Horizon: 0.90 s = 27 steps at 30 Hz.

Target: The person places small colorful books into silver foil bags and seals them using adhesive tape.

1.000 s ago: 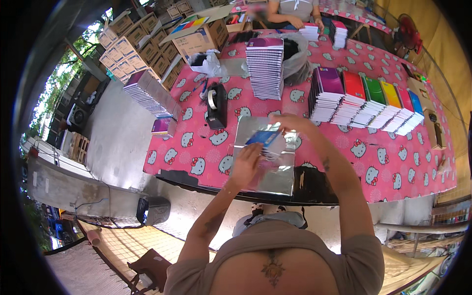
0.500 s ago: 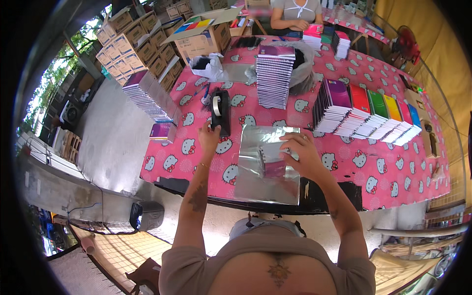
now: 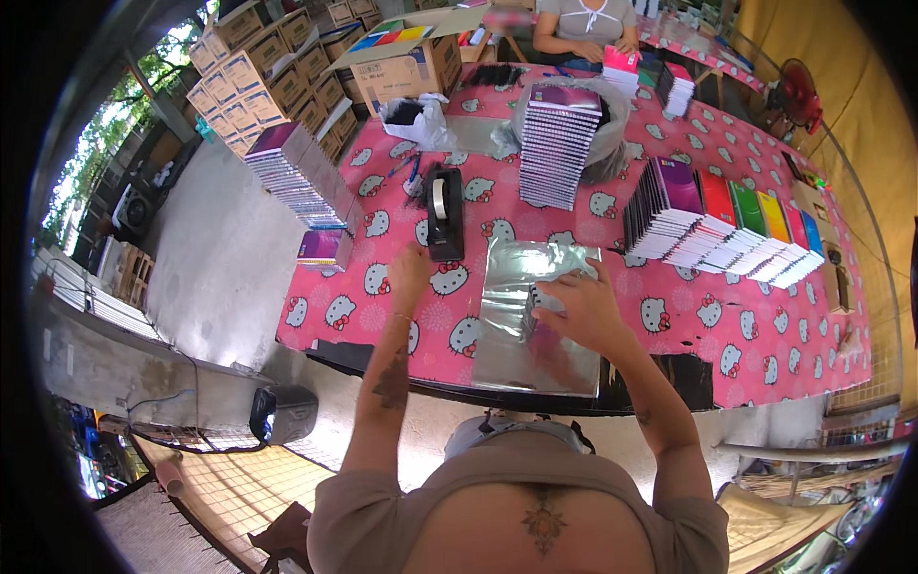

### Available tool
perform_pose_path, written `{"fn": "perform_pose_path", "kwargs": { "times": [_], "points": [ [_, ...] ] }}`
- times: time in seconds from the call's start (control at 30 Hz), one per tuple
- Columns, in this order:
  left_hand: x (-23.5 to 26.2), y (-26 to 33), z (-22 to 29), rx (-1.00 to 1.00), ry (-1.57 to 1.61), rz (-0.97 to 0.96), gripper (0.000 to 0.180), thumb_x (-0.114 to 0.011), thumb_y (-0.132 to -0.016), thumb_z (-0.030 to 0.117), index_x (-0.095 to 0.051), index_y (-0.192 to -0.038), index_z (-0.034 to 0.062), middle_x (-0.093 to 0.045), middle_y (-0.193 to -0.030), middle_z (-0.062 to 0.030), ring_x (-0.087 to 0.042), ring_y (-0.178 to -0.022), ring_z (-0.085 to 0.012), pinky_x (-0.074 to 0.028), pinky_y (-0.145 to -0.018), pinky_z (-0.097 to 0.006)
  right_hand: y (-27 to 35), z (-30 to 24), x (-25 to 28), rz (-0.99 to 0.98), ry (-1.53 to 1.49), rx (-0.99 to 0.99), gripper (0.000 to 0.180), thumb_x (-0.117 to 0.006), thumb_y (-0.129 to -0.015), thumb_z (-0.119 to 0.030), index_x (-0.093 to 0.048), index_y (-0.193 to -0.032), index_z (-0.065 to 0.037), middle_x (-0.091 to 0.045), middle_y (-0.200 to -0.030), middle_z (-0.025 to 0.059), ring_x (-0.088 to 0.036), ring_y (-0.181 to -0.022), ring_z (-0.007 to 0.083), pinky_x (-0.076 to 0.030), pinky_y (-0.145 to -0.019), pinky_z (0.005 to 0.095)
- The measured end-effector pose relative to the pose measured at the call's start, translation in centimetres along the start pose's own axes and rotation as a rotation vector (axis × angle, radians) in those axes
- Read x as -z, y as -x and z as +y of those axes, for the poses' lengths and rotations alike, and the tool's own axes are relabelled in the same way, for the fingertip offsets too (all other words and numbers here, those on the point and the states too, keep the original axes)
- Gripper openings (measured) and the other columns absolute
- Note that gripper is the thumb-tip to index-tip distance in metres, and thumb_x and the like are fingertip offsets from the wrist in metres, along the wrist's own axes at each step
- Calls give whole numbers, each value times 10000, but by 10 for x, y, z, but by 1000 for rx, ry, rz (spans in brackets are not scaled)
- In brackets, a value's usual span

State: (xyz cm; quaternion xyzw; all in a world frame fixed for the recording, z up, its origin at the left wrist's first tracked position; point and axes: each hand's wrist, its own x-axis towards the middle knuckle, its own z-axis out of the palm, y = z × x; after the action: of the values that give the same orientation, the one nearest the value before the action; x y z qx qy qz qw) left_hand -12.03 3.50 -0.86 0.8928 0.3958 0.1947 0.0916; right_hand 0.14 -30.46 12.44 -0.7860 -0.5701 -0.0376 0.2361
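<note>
My right hand (image 3: pixel 581 308) lies with fingers spread on a small plastic-wrapped pack of notebooks (image 3: pixel 537 323), pressing it down on a stack of shiny clear plastic sheets (image 3: pixel 521 368) at the table's near edge. My left hand (image 3: pixel 411 273) is stretched out empty, its fingertips just short of the near end of a black tape dispenser (image 3: pixel 445 218), which carries a roll of clear tape. Whether the fingers touch the dispenser is unclear.
The table has a pink cartoon-cat cloth (image 3: pixel 727 325). On it stand a tall notebook stack (image 3: pixel 557 145), a fanned row of coloured notebooks (image 3: pixel 727 225), a leaning pile (image 3: pixel 298 177) and one purple notebook (image 3: pixel 323 249). Cardboard boxes (image 3: pixel 277 67) stand far left. Another person (image 3: pixel 585 24) sits opposite.
One second ago both hands held the pack up above the plastic sheets. The pack now lies on the sheets under my right hand, and my left hand has gone out to the tape dispenser.
</note>
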Motion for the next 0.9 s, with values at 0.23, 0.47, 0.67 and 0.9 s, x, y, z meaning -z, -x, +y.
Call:
{"fn": "perform_pose_path", "kwargs": {
  "times": [0.23,0.47,0.67,0.9],
  "points": [
    [68,56,102,-419,1262,-659,215,-645,-921,12,-684,-1127,58,-641,-950,-9,-593,-888,-101,-477,-812,-294,-6,-9,2,-50,52,-41,375,-704,-825,-435,-727,-1079,-160,-725,-919,44,-671,-994,236,-268,-1109,530],
    [96,44,140,-764,929,-520,218,-743,-849,56,-739,-1052,136,-534,-1171,-51,-501,-1135,-198,-408,-954,-346,-8,-5,21,11,43,20,438,-778,-743,-437,-701,-1031,-116,-684,-1002,67,-657,-943,269,-362,-1026,494],
    [91,44,159,-882,767,-292,213,-783,-770,52,-767,-946,172,-466,-1374,-112,-396,-1323,-297,-327,-1075,-420,33,98,10,19,-434,-147,655,-863,-659,-431,-609,-1148,-77,-568,-1247,127,-547,-1151,333,-444,-941,434],
    [40,52,191,-1027,582,-93,286,-809,-733,132,-728,-1002,186,-405,-1481,-148,-355,-1360,-387,-304,-1095,-514,50,85,-41,-12,-330,161,601,-858,-692,-359,-674,-1248,-226,-361,-1518,150,-374,-1389,362,-341,-1100,525]
  ]
}}
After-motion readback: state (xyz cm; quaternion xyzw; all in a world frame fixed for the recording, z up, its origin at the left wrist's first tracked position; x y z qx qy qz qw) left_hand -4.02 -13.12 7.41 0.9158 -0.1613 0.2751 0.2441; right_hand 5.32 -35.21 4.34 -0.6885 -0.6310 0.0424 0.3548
